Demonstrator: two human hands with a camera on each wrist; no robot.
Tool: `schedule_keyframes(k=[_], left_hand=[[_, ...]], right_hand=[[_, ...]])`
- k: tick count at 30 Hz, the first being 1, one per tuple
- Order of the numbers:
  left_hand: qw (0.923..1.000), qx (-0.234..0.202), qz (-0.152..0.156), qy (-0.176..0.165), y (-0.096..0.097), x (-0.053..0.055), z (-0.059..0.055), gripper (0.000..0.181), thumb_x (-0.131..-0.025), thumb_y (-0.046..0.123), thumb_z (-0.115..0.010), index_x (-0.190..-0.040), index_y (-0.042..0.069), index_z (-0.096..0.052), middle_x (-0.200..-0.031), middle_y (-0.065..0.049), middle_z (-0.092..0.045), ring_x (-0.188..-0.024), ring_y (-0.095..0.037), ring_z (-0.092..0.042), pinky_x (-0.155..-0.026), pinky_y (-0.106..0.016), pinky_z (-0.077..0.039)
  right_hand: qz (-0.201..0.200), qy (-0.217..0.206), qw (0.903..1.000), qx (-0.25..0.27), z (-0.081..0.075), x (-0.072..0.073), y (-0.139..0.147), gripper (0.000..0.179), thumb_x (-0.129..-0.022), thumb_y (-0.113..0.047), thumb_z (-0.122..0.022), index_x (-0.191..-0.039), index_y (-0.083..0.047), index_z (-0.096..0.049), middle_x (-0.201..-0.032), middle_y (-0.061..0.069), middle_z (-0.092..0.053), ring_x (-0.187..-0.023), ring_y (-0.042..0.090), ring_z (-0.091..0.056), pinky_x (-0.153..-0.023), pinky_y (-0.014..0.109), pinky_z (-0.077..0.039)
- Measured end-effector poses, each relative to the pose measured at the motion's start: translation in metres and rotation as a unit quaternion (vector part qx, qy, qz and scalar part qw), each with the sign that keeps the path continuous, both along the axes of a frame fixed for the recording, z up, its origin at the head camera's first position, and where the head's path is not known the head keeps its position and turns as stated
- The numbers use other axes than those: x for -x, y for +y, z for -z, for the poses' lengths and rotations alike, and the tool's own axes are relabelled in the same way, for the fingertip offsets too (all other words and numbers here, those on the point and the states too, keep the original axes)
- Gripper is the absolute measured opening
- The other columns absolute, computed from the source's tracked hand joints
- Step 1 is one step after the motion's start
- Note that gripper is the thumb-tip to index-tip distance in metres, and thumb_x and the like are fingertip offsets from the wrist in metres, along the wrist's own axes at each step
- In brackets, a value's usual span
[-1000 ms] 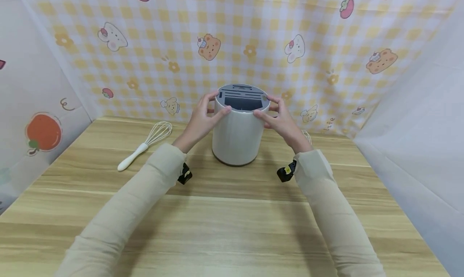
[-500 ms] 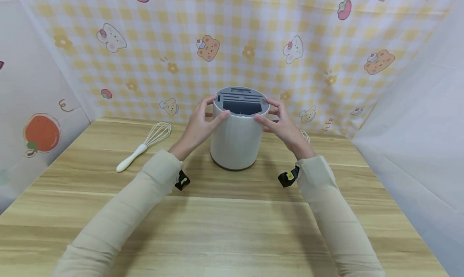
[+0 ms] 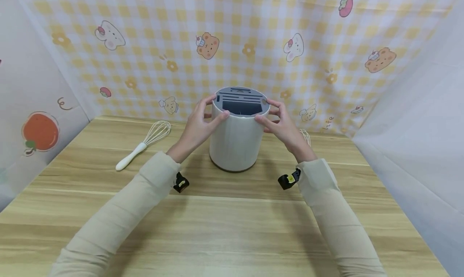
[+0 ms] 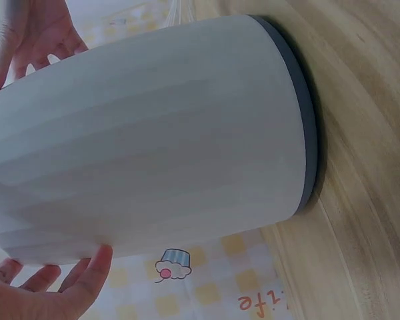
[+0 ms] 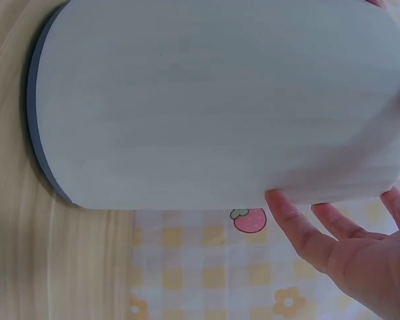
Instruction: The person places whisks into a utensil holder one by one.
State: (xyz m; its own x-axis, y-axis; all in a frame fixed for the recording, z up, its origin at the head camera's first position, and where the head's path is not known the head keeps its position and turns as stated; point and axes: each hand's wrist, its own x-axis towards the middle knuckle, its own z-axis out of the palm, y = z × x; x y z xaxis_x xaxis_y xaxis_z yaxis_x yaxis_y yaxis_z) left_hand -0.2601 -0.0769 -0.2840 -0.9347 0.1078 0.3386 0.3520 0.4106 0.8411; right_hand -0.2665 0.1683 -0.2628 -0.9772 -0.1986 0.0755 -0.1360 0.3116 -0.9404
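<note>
Left grip (image 3: 198,124) and right grip (image 3: 284,127) clasp white holder (image 3: 235,144) near far edge of surface (image 3: 232,232); equal side pressure advised.

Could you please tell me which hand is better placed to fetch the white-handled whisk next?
Probably the left hand: the whisk lies on that side, while the right hand is across the white container from it. Both hands hold the container, so the left must likely let go first.
</note>
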Motion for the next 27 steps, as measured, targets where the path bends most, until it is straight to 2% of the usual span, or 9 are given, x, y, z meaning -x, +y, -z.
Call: schedule_keyframes(k=[7, 13, 27], left_hand=[[1.0000, 0.006, -0.002, -0.004, 0.000, -0.006, -0.001, 0.076, -0.081, 0.062, -0.057, -0.144, 0.030, -0.029, -0.145, -0.004, -0.034, -0.116, -0.029, -0.050, -0.086, -0.042, -0.052], [1.0000, 0.009, -0.002, -0.004, -0.001, -0.011, -0.002, 0.077, -0.080, 0.063, -0.057, -0.144, 0.031, -0.029, -0.145, -0.003, -0.034, -0.116, -0.029, -0.050, -0.085, -0.043, -0.052], [0.9996, 0.021, -0.005, 0.016, 0.000, -0.022, -0.002, 0.076, -0.081, 0.062, -0.056, -0.144, 0.029, -0.029, -0.143, -0.004, -0.037, -0.113, -0.029, -0.053, -0.083, -0.041, -0.053]], right_hand=[[0.005, -0.004, 1.0000, 0.002, 0.000, -0.004, -0.002, 0.074, -0.084, -0.036, -0.067, -0.143, -0.025, -0.024, -0.138, 0.013, -0.035, -0.114, 0.031, -0.050, -0.096, 0.047, -0.046], [0.008, 0.001, 1.0000, -0.004, 0.000, -0.009, -0.002, 0.073, -0.085, -0.035, -0.066, -0.143, -0.026, -0.024, -0.138, 0.013, -0.035, -0.114, 0.031, -0.051, -0.094, 0.044, -0.049], [0.000, 0.013, 0.9998, -0.012, -0.001, -0.022, -0.002, 0.073, -0.086, -0.033, -0.065, -0.145, -0.024, -0.022, -0.139, 0.014, -0.036, -0.116, 0.032, -0.052, -0.093, 0.043, -0.049]])
